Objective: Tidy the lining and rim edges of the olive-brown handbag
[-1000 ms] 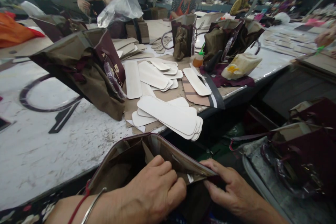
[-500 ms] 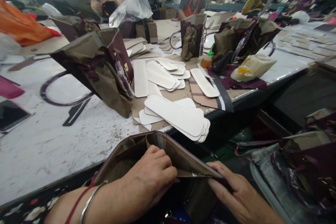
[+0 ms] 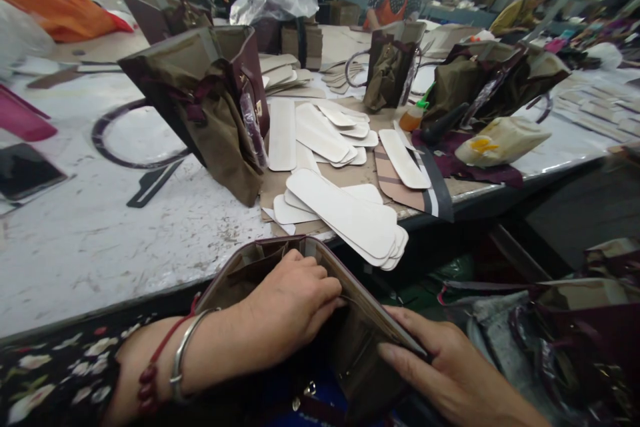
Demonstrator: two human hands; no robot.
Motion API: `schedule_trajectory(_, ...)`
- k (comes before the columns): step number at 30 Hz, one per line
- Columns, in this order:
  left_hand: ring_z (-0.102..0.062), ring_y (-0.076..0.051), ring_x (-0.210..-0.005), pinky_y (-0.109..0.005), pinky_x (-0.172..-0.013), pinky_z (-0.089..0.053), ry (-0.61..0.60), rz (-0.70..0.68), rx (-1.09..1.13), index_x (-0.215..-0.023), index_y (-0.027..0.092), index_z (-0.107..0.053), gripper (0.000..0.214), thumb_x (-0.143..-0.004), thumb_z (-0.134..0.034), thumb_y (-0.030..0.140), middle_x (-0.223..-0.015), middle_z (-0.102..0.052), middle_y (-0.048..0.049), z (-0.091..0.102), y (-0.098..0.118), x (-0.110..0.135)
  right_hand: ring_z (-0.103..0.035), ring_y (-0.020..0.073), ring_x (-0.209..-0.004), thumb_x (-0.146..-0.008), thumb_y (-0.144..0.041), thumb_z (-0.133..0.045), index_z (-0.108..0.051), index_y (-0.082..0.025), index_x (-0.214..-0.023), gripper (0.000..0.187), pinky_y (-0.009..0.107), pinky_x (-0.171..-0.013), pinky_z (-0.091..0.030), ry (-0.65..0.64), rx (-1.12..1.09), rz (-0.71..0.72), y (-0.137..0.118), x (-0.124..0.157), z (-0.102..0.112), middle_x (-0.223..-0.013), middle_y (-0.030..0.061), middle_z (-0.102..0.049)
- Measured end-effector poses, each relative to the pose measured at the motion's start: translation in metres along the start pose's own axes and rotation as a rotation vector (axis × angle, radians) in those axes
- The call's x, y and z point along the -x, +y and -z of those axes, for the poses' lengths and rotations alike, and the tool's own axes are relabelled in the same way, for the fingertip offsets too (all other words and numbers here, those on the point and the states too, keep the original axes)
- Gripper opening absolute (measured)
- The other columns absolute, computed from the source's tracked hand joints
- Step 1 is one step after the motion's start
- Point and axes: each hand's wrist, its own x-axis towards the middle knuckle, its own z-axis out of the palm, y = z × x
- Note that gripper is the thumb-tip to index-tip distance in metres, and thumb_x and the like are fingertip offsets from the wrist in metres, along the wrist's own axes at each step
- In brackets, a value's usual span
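Note:
An unfinished handbag [image 3: 360, 340] with a brown lining and maroon edge stands open-mouthed in front of me, below the table edge. My left hand [image 3: 300, 297] reaches into its mouth, fingers curled and closed at the lining; the fingertips are partly hidden. On the right side, my right hand [image 3: 440, 357] grips the bag's rim, thumb inside and fingers outside. Inside the bag, something blue [image 3: 305, 390] with small shiny metal parts shows low down. Just beyond the bag, a stack of white rounded boards [image 3: 350, 217] overhangs the table edge.
On the white table [image 3: 200, 240] stand other handbags, a large one [image 3: 220, 107] at left and several farther back. A bottle with a green tip [image 3: 413, 117] and a yellowish container [image 3: 503, 140] are at right. More bags [image 3: 575, 327] lie low right. People work across the table.
My view has shifted, so the table things sit farther right. The bag's lining beside my right hand has dropped from its taut line and shows more of its inner face. Both hands stay at the bag.

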Motion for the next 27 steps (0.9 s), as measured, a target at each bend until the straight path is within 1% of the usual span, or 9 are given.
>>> schedule_trajectory(3,-0.052,-0.016,-0.077,-0.031,-0.074,-0.032,-0.042,-0.019,0.081,-0.076,0.017,-0.058,0.019,-0.086,-0.045,0.027,-0.077,-0.06,-0.0012,0.0,-0.01,-0.003,-0.053,0.0193,-0.099,-0.085,-0.035,-0.045,-0.048,-0.02,-0.121,0.039,0.028,-0.086,-0.041,0.009,-0.099,-0.019,0.005,-0.003,0.003,-0.109,0.004,-0.059)
schedule_trajectory(6,-0.053,-0.013,-0.075,-0.024,-0.073,-0.036,-0.111,-0.059,0.257,-0.077,0.017,-0.059,0.018,-0.085,-0.048,0.028,-0.076,-0.059,0.0003,0.0,-0.018,-0.009,-0.052,0.0192,-0.1,-0.085,-0.036,-0.046,-0.049,-0.02,-0.12,0.039,0.029,-0.088,-0.04,0.006,-0.216,-0.03,0.014,-0.005,0.006,-0.11,0.0039,-0.058)
schedule_trajectory(9,-0.053,-0.011,-0.071,-0.02,-0.065,-0.037,-0.175,-0.02,0.359,-0.074,0.016,-0.057,0.018,-0.084,-0.049,0.028,-0.075,-0.058,0.001,0.003,-0.02,-0.012,-0.054,0.0185,-0.096,-0.085,-0.036,-0.046,-0.052,-0.021,-0.117,0.035,0.029,-0.085,-0.042,0.001,-0.285,-0.045,0.021,-0.005,0.007,-0.106,0.0031,-0.06)
schedule_trajectory(11,-0.053,-0.011,-0.071,-0.02,-0.065,-0.038,-0.187,0.005,0.374,-0.073,0.016,-0.055,0.017,-0.084,-0.047,0.025,-0.077,-0.057,0.0012,0.004,-0.019,-0.013,-0.054,0.0183,-0.092,-0.085,-0.036,-0.045,-0.054,-0.02,-0.114,0.034,0.029,-0.082,-0.042,0.009,-0.289,-0.051,0.024,-0.004,0.006,-0.102,0.0031,-0.06)
schedule_trajectory(13,-0.052,-0.012,-0.075,-0.021,-0.069,-0.038,-0.157,0.003,0.363,-0.072,0.016,-0.055,0.015,-0.084,-0.048,0.023,-0.079,-0.057,0.0009,0.004,-0.018,-0.014,-0.055,0.0181,-0.088,-0.085,-0.037,-0.045,-0.056,-0.019,-0.111,0.033,0.029,-0.079,-0.043,0.018,-0.285,-0.052,0.026,-0.004,0.005,-0.099,0.0036,-0.061)
schedule_trajectory(16,-0.049,-0.014,-0.081,-0.023,-0.073,-0.036,-0.066,0.007,0.302,-0.069,0.015,-0.056,0.015,-0.082,-0.052,0.023,-0.081,-0.054,-0.0007,0.003,-0.021,-0.017,-0.054,0.018,-0.084,-0.086,-0.039,-0.044,-0.057,-0.017,-0.107,0.033,0.028,-0.074,-0.044,0.046,-0.263,-0.059,0.029,-0.003,0.003,-0.093,0.0041,-0.061)
schedule_trajectory(21,-0.045,-0.015,-0.08,-0.027,-0.073,-0.036,0.025,0.036,0.261,-0.066,0.015,-0.056,0.016,-0.079,-0.056,0.024,-0.078,-0.049,-0.0018,-0.003,-0.027,-0.02,-0.055,0.0184,-0.083,-0.086,-0.04,-0.042,-0.058,-0.017,-0.106,0.034,0.027,-0.073,-0.044,0.074,-0.224,-0.059,0.03,-0.005,0.001,-0.09,0.0043,-0.061)
schedule_trajectory(25,-0.043,-0.016,-0.082,-0.026,-0.073,-0.037,0.097,-0.023,0.252,-0.066,0.014,-0.057,0.014,-0.078,-0.057,0.021,-0.08,-0.047,-0.0032,-0.007,-0.028,-0.019,-0.055,0.0187,-0.084,-0.086,-0.04,-0.041,-0.057,-0.017,-0.107,0.035,0.027,-0.073,-0.044,0.1,-0.21,-0.043,0.028,-0.007,0.0,-0.091,0.0044,-0.061)
schedule_trajectory(27,-0.041,-0.016,-0.085,-0.028,-0.076,-0.036,0.144,-0.045,0.212,-0.067,0.014,-0.058,0.013,-0.078,-0.057,0.021,-0.083,-0.047,-0.0038,-0.008,-0.028,-0.019,-0.055,0.0185,-0.083,-0.086,-0.04,-0.04,-0.058,-0.017,-0.106,0.035,0.027,-0.073,-0.044,0.107,-0.192,-0.04,0.027,-0.007,-0.001,-0.091,0.0045,-0.061)
